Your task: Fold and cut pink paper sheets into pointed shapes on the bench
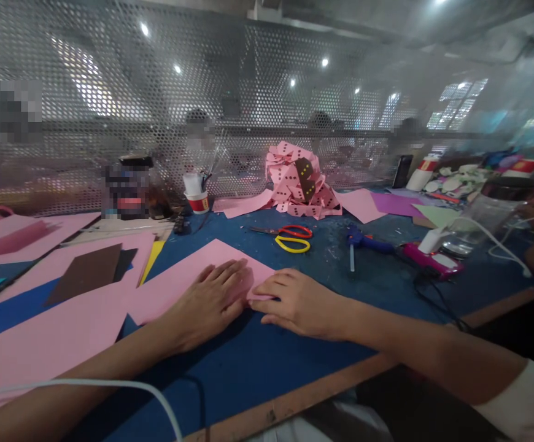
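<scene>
The pink sheet (175,291) lay on the desk (258,368), under both hands. The left hand (212,301) rested flat on it, its grip released. The right hand (301,304) bent its fingers at the sheet's right end; whether that grip pinched it could not be told. Scissors (280,232) lay just beyond, near a glue gun (374,243).

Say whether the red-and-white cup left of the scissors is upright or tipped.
Upright: the cup rests on its base, items poking from its top.
</scene>
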Motion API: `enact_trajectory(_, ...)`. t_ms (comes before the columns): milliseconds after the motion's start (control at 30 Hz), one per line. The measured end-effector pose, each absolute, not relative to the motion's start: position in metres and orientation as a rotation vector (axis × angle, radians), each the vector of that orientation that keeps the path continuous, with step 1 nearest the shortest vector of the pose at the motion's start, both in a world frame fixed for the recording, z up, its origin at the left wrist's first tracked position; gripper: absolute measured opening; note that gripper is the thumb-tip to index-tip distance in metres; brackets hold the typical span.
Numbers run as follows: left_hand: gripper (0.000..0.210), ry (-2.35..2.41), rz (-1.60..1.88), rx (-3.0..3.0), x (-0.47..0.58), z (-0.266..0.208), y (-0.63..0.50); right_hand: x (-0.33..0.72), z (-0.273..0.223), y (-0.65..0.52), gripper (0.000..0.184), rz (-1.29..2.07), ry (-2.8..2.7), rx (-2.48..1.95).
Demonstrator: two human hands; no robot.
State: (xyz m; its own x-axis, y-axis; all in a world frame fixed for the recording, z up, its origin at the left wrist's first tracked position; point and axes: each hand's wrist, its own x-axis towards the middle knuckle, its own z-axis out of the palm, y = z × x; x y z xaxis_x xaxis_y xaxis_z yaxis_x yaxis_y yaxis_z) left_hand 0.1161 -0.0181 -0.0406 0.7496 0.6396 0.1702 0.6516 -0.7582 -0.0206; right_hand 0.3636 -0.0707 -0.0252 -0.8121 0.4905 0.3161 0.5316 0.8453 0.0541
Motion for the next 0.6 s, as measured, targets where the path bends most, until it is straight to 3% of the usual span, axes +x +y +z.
enact_trajectory(600,0.057,-1.087,-0.190,-2.866,0.1148,-0.0393,-0.0164,0.3653,-0.0275,-0.0713,0.038,-0.230,-2.717,-0.752)
